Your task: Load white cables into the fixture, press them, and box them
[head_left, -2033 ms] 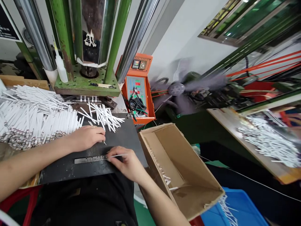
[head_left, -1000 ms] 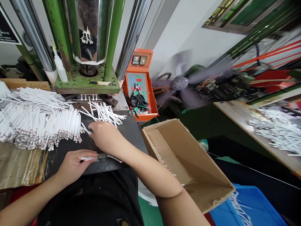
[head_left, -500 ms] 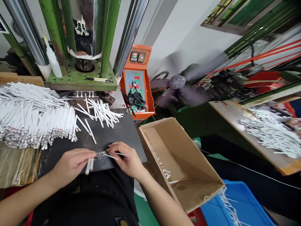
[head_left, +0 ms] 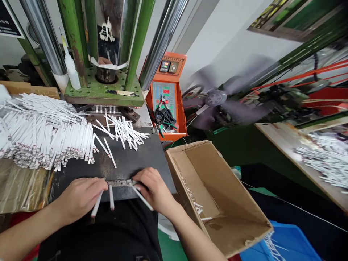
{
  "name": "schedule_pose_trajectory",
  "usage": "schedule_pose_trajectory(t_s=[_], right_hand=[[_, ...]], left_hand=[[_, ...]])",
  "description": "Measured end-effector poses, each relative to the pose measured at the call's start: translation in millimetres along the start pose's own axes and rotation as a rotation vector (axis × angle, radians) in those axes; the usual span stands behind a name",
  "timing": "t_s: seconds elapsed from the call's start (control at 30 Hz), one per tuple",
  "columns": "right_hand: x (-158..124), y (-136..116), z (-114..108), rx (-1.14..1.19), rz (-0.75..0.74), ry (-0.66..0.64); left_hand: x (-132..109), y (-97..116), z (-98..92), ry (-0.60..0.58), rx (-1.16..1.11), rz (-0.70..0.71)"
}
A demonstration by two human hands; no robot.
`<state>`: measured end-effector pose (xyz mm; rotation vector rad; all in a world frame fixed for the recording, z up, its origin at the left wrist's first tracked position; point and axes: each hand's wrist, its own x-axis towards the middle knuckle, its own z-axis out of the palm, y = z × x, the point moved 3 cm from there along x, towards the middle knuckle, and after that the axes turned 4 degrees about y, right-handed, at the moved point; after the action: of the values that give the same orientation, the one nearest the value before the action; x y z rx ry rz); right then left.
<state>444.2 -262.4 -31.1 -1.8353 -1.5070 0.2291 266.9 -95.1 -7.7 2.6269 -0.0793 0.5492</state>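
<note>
Narrow, slotted metal bar [head_left: 119, 183] has slim, straight white strips [head_left: 111, 197] jutting out.

the strip [head_left: 119, 182] is dull metal, the box [head_left: 231, 192] matt cardboard, the column [head_left: 163, 40] glossy metal.

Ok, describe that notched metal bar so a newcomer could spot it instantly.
Find the green press, then the black tabletop in front of it. Close to its near edge, the left hand and right hand hold opposite ends of a metal bar. It is gray and notched, unlike the white strips heaped farther back.
</note>
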Motion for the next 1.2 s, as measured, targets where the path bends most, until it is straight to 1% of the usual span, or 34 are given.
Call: schedule_pose_trajectory(t_s=[0.1,0.13,0.2,0.27,0.33,0.4,0.43,0.47,0.5,0.57,0.63,0.67,0.73,0.8,0.87,0.93,1.0,1.1,1.2], right_hand=[[17.1,-2.1,-4.7,0.082,-0.061,-0.206],[27.3,-2.9,-5.2,0.108,-0.053,-0.248],[52.2,-4.7,-1.8,0.107,-0.013,-0.267],[77.4,-8.7,10.1,0.026,-0.013,-0.279],[96.6,-14.9,27.3,-0.072,-0.071,-0.331],[106.0,-19.8,41.5,-0.122,-0.107,-0.369],[106.7,-21.1,45.3,-0.125,-0.105,-0.369],[104.6,-21.5,46.7,-0.115,-0.094,-0.359],[100.1,-21.0,46.0,-0.094,-0.076,-0.345],[85.9,-18.1,39.6,-0.036,-0.027,-0.303],[70.3,-13.5,30.8,0.017,0.042,-0.243],[64.2,-11.2,27.3,0.036,0.078,-0.218],[59.0,-8.5,25.3,0.056,0.124,-0.201],[65.2,-8.7,30.5,0.053,0.125,-0.217],[79.7,-11.4,39.3,0.036,0.115,-0.22],[94.4,-15.9,46.8,0.024,0.112,-0.205],[100.9,-21.9,49.7,0.031,0.088,-0.205],[93.3,-28.5,45.6,0.019,0.05,-0.233],[84.8,-29.6,42.9,-0.042,0.03,-0.268]], left_hand=[[-9.3,-1.5,-8.3,-0.048,0.057,-0.007],[-10.5,-4.8,-12.5,-0.073,0.067,0.006],[-8.1,-17.4,-21.4,-0.16,0.106,0.056],[1.7,-38.5,-29.1,-0.234,0.209,0.065],[16.7,-62.5,-31.1,-0.273,0.352,-0.003],[31.6,-78.7,-23.6,-0.316,0.461,-0.066],[37.3,-80.9,-16.5,-0.345,0.481,-0.067],[41.3,-78.9,-8.5,-0.363,0.478,-0.046],[43.5,-73.4,-1.3,-0.358,0.458,-0.015],[41.2,-56.8,7.3,-0.304,0.396,0.055],[31.7,-43.8,4.8,-0.223,0.366,0.071],[25.5,-41.5,0.4,-0.193,0.375,0.053],[14.6,-45.9,-10.3,-0.161,0.422,-0.028],[9.9,-56.2,-16.2,-0.171,0.468,-0.108],[13.5,-62.9,-14.0,-0.197,0.496,-0.142],[21.9,-60.5,-7.9,-0.202,0.503,-0.128],[28.2,-50.9,-4.9,-0.163,0.492,-0.112],[22.8,-37.7,-11.1,-0.099,0.47,-0.113],[7.5,-41.3,-20.1,-0.098,0.487,-0.132]])
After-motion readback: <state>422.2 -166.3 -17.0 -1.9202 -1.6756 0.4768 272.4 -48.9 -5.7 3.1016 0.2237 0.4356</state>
